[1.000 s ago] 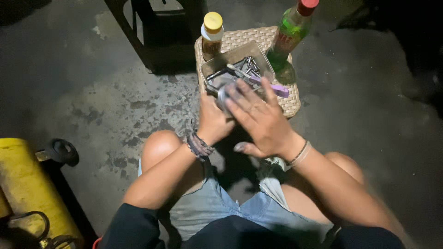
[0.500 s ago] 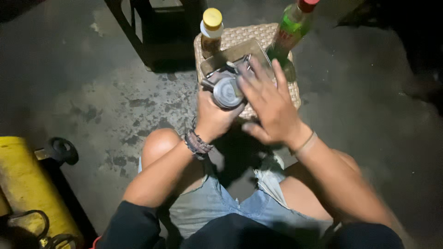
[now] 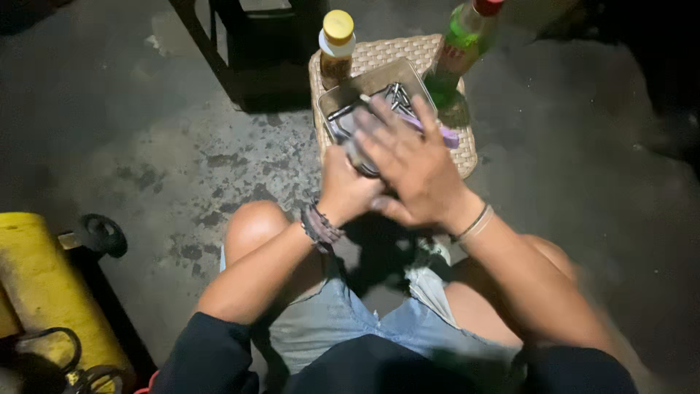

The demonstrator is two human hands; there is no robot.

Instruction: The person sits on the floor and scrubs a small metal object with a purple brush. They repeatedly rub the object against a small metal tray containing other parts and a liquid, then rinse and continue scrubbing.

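Fingers [image 3: 379, 117] of the right hand [image 3: 412, 171] spread flat over a round metal part [image 3: 362, 162], which the left hand [image 3: 348, 191] grips from below, steadying it beside the wicker basket [image 3: 386, 55].

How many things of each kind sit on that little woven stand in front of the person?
Bottles: 2, a yellow-capped brown bottle and a red-capped green bottle
Clear rectangular trays of metal bits: 1
Purple flat pieces: 1
Total: 4

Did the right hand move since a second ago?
Yes. The right hand slid nearer, off the metal tray, and now covers the left hand.
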